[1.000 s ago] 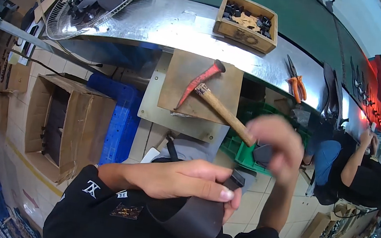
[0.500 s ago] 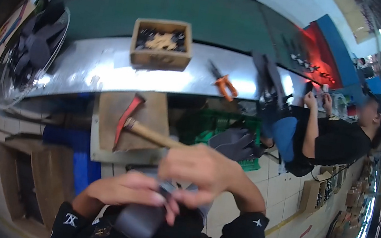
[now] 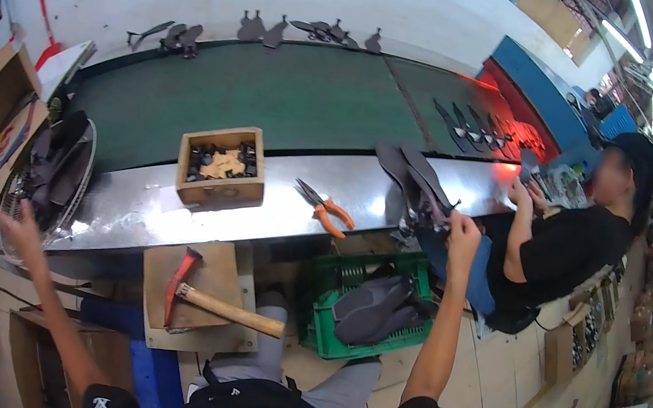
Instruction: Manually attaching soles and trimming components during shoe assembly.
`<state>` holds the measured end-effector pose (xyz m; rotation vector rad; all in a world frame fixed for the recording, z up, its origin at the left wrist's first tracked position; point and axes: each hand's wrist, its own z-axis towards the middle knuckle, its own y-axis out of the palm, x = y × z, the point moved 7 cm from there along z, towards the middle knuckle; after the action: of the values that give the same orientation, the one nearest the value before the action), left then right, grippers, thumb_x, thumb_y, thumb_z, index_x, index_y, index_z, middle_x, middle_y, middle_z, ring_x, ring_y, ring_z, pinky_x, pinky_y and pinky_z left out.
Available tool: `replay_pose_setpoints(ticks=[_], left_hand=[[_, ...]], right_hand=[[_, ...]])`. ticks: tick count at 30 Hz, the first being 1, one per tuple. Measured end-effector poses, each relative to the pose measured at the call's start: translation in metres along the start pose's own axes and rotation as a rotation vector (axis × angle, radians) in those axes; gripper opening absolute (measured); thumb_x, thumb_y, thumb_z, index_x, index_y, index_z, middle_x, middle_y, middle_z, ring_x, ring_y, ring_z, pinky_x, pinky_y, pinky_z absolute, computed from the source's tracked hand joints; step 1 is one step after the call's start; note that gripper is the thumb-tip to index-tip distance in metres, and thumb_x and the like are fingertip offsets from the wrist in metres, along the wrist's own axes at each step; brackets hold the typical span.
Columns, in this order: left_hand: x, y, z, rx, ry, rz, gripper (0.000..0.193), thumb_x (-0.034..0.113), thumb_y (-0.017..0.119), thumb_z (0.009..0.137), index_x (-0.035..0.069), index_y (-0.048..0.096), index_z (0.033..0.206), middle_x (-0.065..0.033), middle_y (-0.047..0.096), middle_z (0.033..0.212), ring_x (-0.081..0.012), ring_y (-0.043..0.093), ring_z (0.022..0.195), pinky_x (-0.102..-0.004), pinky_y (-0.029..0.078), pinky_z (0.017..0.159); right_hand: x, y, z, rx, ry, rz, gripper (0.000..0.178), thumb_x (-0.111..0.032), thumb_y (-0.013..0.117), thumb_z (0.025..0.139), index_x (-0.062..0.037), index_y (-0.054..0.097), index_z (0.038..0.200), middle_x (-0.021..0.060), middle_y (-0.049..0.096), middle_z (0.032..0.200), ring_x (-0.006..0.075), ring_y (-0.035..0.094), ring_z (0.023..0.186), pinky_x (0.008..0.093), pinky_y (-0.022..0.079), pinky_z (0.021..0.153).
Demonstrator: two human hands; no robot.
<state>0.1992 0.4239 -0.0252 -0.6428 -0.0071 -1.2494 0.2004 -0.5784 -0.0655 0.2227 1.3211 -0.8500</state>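
Observation:
My left hand (image 3: 20, 234) reaches out at the far left, fingers stretched apart, against the rim of a wire basket (image 3: 77, 200) full of dark grey sole-shaped pieces (image 3: 70, 170). Across the bench, my right hand (image 3: 464, 235) is closed in a pinch on the near end of a dark grey sandal sole (image 3: 431, 179). A second long sole (image 3: 395, 168) lies beside it, over the bench's front edge. Below them, a green crate (image 3: 317, 325) holds more dark soles (image 3: 378, 309). A hammer (image 3: 222, 307) with a red head and wooden handle rests on a board-topped stand (image 3: 207, 271).
Orange-handled pliers (image 3: 324, 207) and a wooden box (image 3: 218, 198) of small black and tan parts sit on the metal bench (image 3: 130, 217). Behind runs a green conveyor belt (image 3: 275, 95), with soles along its far edge. A co-worker (image 3: 574, 241) sits at the right, holding a piece.
My hands were together at my lap around a dark piece; now they are spread wide, left to the basket, right to the soles on the bench. The hammer's handle shows whole.

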Motion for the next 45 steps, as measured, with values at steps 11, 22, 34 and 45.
replay_pose_setpoints(ticks=[11, 22, 34, 45], left_hand=[[0.420, -0.180, -0.169, -0.918, 0.447, -1.562, 0.087, 0.006, 0.079, 0.078, 0.009, 0.030, 0.149, -0.0198, 0.053, 0.139, -0.0392, 0.059, 0.121, -0.0397, 0.048, 0.103], [0.337, -0.168, -0.155, -1.101, -0.368, -1.626, 0.035, 0.017, 0.058, 0.101, 0.005, 0.050, 0.134, -0.0077, 0.057, 0.106, -0.0168, 0.065, 0.082, -0.0265, 0.053, 0.070], [0.344, -0.032, -0.232, -0.900, 0.216, -0.815, 0.037, 0.030, 0.060, 0.095, 0.009, 0.060, 0.126, -0.0125, 0.048, 0.139, -0.0344, 0.041, 0.129, -0.0467, 0.033, 0.106], [0.485, 0.137, -0.196, -1.083, 1.036, -0.104, 0.013, 0.004, 0.069, 0.079, -0.003, 0.071, 0.090, -0.0205, 0.066, 0.101, -0.0355, 0.065, 0.101, -0.0434, 0.056, 0.083]], right_hand=[[-0.307, 0.154, -0.262, -0.830, -0.326, 0.641, 0.048, -0.034, 0.057, 0.101, 0.0056, 0.050, 0.128, 0.0132, 0.065, 0.098, 0.0155, 0.064, 0.076, 0.0271, 0.053, 0.071], [-0.143, 0.157, -0.327, -0.591, -0.580, -0.592, 0.039, -0.038, 0.071, 0.088, -0.0095, 0.067, 0.116, 0.0171, 0.065, 0.067, 0.0353, 0.062, 0.054, 0.0427, 0.049, 0.050], [-0.017, 0.029, -0.407, -0.590, 0.492, 0.299, 0.013, -0.011, 0.066, 0.091, -0.0016, 0.059, 0.095, -0.0018, 0.050, 0.059, 0.0079, 0.047, 0.047, 0.0243, 0.040, 0.045], [-0.020, 0.019, -0.319, -0.138, 0.650, 0.911, 0.015, -0.017, 0.050, 0.103, -0.0045, 0.057, 0.106, -0.0050, 0.023, 0.051, 0.0066, 0.023, 0.034, 0.0247, 0.026, 0.030]])
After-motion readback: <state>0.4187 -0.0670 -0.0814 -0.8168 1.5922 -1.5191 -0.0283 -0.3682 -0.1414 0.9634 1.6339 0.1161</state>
